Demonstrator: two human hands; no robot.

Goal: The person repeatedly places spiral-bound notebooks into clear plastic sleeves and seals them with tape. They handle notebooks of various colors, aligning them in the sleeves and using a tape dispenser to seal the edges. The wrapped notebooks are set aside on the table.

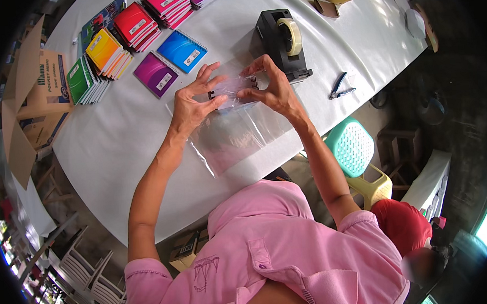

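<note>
My left hand [196, 98] and my right hand [273, 87] close from both sides on a small pale pad [229, 91] under clear plastic. Dark, coil-like bits show at its two ends; it looks like a spiral notebook, but glare blurs the detail. My thumbs press on its near side while the fingers curve over the far side. From the pad, a clear plastic bag [234, 141] spreads over the table toward me. Just beyond my left hand lie a purple notebook [155, 74] and a blue spiral notebook [181, 49].
A black tape dispenser [273, 37] stands beyond my right hand, with blue-handled nippers [339, 86] to its right. Stacked red notebooks [136, 26], yellow ones [106, 49] and green ones [80, 77] line the far left. An open cardboard box [53, 85] is at left, a green stool [350, 146] at right.
</note>
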